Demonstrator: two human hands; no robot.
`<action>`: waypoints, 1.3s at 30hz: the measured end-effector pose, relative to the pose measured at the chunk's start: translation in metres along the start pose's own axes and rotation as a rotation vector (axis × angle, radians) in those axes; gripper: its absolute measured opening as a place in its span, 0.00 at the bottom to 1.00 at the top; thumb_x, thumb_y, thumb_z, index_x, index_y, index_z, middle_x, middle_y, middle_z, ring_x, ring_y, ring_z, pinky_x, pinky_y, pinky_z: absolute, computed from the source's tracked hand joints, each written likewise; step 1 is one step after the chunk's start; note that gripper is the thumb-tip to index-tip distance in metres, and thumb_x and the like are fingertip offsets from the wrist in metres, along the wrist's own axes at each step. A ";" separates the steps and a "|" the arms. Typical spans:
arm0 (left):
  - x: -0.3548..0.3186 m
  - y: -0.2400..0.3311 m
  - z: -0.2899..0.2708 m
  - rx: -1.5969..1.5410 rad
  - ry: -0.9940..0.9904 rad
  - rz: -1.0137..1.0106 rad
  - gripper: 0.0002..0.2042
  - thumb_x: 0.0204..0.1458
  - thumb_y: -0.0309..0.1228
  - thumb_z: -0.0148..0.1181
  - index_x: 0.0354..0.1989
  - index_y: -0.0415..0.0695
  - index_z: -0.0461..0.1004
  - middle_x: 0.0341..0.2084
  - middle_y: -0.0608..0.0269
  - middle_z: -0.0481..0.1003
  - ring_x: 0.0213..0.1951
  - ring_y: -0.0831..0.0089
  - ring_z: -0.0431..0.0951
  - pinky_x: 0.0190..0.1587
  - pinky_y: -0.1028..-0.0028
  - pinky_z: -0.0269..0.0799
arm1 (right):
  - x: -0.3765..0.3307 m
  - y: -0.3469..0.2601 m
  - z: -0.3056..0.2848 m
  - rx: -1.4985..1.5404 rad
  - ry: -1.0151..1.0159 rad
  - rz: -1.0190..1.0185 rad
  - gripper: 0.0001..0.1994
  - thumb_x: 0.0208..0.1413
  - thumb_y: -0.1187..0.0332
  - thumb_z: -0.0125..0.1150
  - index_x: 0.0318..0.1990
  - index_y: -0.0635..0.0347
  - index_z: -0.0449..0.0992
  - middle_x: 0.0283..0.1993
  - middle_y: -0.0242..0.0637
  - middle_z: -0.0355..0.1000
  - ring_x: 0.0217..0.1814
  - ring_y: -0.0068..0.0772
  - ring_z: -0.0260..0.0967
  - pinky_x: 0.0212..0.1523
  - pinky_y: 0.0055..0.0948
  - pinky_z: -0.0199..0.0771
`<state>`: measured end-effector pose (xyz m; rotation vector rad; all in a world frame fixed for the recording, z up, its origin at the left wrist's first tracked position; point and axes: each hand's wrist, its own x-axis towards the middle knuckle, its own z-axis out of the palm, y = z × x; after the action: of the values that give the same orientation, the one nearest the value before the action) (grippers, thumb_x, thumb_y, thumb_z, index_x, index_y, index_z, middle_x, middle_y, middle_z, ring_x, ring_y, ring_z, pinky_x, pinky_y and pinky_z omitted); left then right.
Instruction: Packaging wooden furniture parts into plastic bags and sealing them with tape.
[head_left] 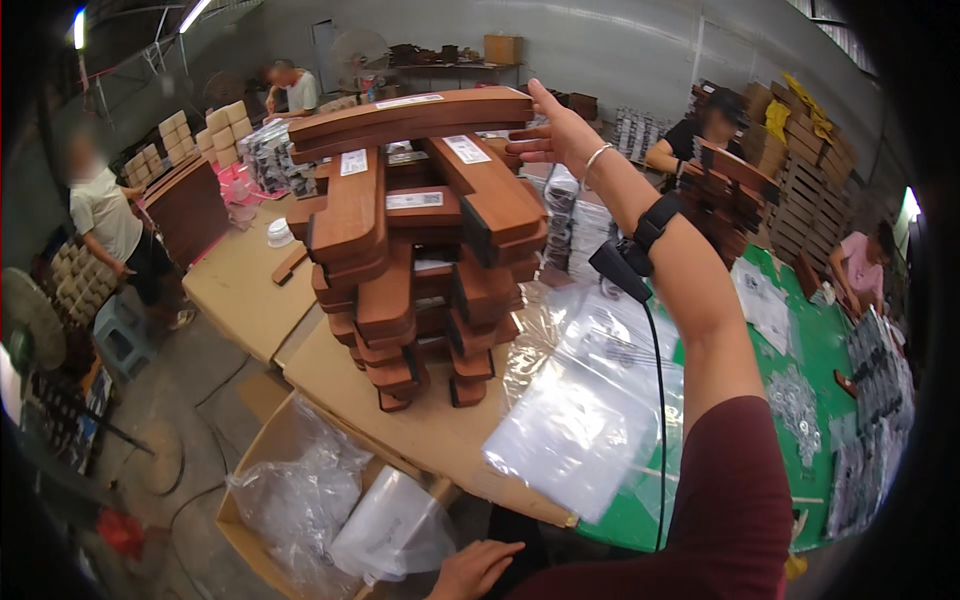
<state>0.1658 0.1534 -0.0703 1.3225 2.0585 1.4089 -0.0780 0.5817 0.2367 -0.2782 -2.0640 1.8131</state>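
A tall stack of reddish-brown wooden pieces (345, 225), laid crosswise in layers with white labels and black ends, stands on the cardboard-covered table. My right hand (565, 130) reaches up to the right end of the top wooden piece (410, 115). Its fingers are stretched out and spread beside that end; whether they touch it is hard to tell. Low in the picture, my left hand (478, 570) lies with fingers extended, near the clear plastic bags in the box, holding nothing visible. A bracelet and a black strap with a cabled device (625, 265) are on my right arm.
Flat clear plastic bags (570, 430) lie right of the stack, partly over the green tabletop (700, 390). A cardboard box (260, 530) with crumpled plastic stands below the table edge. Wrapped bundles (870, 420) sit far right. Several people work around; a blue stool (125, 330) stands left.
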 end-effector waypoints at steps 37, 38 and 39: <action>0.039 0.111 0.200 -1.242 -0.395 -0.558 0.31 0.58 0.33 0.59 0.69 0.42 0.55 0.59 0.57 0.67 0.61 0.65 0.70 0.64 0.59 0.67 | -0.722 0.166 -0.065 -0.822 0.898 0.195 0.44 0.50 0.56 0.71 0.70 0.64 0.55 0.66 0.52 0.63 0.69 0.48 0.61 0.70 0.46 0.58; 0.037 0.114 0.207 -1.232 -0.374 -0.566 0.31 0.58 0.33 0.59 0.69 0.42 0.55 0.59 0.57 0.67 0.61 0.65 0.70 0.64 0.59 0.67 | -0.714 0.152 -0.065 -0.806 0.882 0.194 0.44 0.50 0.56 0.71 0.70 0.64 0.55 0.66 0.52 0.63 0.69 0.48 0.61 0.70 0.46 0.58; 0.037 0.116 0.216 -1.173 -0.407 -0.558 0.31 0.58 0.33 0.60 0.69 0.41 0.55 0.58 0.57 0.67 0.60 0.65 0.70 0.64 0.58 0.67 | -0.705 0.141 -0.064 -1.074 0.689 0.125 0.46 0.47 0.56 0.73 0.70 0.64 0.55 0.67 0.51 0.63 0.70 0.50 0.60 0.71 0.45 0.56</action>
<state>0.3534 0.3153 -0.0634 0.4120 0.8721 1.4739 0.5751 0.3869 -0.0016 -1.1249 -2.2426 0.3407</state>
